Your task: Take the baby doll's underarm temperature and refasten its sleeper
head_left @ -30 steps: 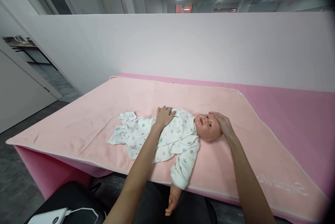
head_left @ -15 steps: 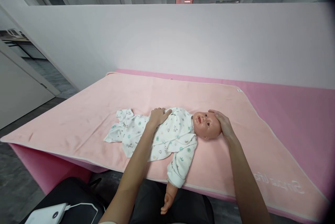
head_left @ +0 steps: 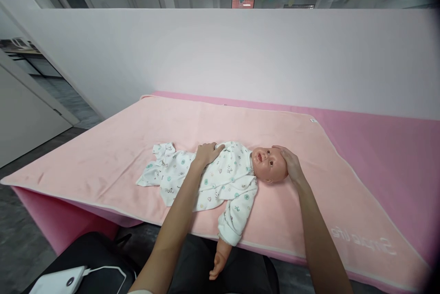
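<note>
A baby doll [head_left: 227,179] lies on its back on a pale pink blanket [head_left: 113,143], its head to the right. It wears white clothes with small green and grey prints. My left hand [head_left: 207,153] rests on the doll's belly, thumb apart from the fingers. On the crown of the doll's head [head_left: 268,166] lies my right hand [head_left: 290,163], fingers stretched over the forehead and not wrapped round it. The doll's near arm [head_left: 220,257] hangs past the blanket's front edge, its palm bare. The doll's trouser legs look flat at the left.
Behind the blanket stands a white partition wall [head_left: 240,51] with glass above it. A brighter pink surface [head_left: 395,161] shows under the blanket at the right. At lower left, a white device [head_left: 58,280] with a cable lies on something black. A door [head_left: 27,111] is at far left.
Both hands keep their places on the doll. The doll's head and my right hand have shifted very slightly left. A blurred patch now shows behind the glass at upper right.
</note>
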`<state>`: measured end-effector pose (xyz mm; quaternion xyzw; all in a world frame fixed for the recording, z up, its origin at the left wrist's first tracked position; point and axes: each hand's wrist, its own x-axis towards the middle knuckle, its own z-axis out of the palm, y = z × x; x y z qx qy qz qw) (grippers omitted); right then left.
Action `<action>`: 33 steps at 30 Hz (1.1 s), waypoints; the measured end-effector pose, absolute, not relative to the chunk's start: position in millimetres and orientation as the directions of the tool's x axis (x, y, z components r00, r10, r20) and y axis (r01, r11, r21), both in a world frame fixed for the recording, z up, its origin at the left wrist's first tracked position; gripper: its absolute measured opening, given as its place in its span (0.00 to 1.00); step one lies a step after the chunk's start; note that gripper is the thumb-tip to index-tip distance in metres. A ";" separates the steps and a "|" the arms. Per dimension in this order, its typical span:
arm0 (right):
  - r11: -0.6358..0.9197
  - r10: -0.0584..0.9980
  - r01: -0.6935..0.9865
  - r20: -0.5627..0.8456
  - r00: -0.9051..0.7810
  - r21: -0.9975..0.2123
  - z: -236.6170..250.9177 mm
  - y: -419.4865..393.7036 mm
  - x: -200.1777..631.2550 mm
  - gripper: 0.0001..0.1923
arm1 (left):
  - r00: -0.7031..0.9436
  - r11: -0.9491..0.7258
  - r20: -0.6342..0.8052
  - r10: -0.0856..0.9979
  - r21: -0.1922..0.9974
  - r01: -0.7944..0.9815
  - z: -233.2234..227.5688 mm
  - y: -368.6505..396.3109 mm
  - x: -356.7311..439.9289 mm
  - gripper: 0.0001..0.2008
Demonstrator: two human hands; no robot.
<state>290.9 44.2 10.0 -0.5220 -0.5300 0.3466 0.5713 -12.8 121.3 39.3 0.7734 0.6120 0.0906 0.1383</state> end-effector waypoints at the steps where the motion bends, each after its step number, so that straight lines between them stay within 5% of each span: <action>1: 0.216 0.947 0.163 0.248 0.204 -0.963 9.8 44.3 290.6 0.23 | 0.233 -0.212 -0.028 0.972 0.324 0.922 38.7 121.7 -12.8 0.31; 21: 0.232 0.933 0.140 0.260 0.247 -0.963 9.7 44.4 288.3 0.21 | 0.262 -0.249 0.020 0.965 0.397 0.884 32.9 124.8 -15.8 0.26; 27: 0.226 0.932 0.127 0.252 0.259 -0.966 10.8 43.5 287.3 0.21 | 0.250 -0.226 0.058 0.967 0.654 0.722 28.6 128.7 -24.7 0.23; 33: 0.228 0.933 0.133 0.255 0.254 -0.965 13.8 41.9 286.0 0.20 | 0.186 -0.082 0.033 0.982 0.962 0.261 19.7 135.5 -31.5 0.22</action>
